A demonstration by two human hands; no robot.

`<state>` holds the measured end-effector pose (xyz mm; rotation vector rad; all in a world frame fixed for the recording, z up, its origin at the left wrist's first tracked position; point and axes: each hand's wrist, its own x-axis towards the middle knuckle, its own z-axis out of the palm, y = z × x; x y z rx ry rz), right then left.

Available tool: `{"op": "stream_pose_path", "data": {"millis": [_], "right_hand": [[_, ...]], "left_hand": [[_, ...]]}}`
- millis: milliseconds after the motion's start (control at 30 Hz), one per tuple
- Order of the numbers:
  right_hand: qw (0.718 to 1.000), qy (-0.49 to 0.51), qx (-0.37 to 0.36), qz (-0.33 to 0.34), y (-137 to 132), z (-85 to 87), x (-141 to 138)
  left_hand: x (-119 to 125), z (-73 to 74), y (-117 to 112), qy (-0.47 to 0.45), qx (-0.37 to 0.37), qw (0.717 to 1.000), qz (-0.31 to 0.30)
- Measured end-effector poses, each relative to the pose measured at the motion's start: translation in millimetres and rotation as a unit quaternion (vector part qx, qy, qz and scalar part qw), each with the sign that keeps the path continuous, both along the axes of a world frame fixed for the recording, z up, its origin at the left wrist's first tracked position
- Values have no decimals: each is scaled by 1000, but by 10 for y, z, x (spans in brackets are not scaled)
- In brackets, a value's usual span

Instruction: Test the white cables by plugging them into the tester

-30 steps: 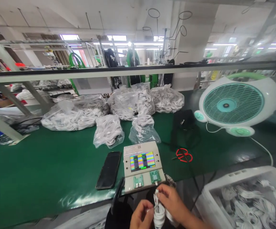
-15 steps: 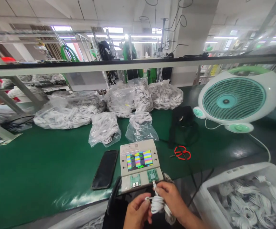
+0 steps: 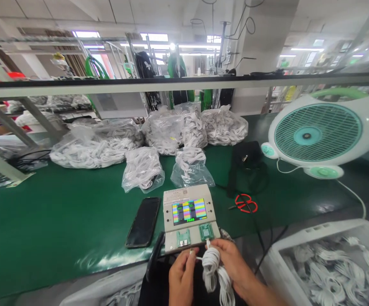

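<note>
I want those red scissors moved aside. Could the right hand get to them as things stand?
Probably not at once: the right hand is holding a coiled white cable. The green mat toward the red scissors looks unobstructed.

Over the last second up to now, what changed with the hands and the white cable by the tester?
Both hands raised the coiled white cable toward the tester. The right hand brought one plug up to the right green socket; the left hand moved its plug end up near the left socket. Both grips stayed on the cable. The phone, scissors, fan and PASS screen stayed as they were.
</note>
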<state>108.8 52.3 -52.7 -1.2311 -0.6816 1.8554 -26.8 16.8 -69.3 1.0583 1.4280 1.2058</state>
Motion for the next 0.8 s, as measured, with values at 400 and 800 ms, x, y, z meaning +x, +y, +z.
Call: {"op": "stream_pose_path", "data": {"millis": [400, 800], "right_hand": [[998, -47, 11, 52, 49, -40, 90], [999, -31, 6, 38, 65, -114, 54]], "left_hand": [[25, -20, 15, -30, -52, 993, 104], [-15, -15, 83, -25, -35, 997, 64]]}}
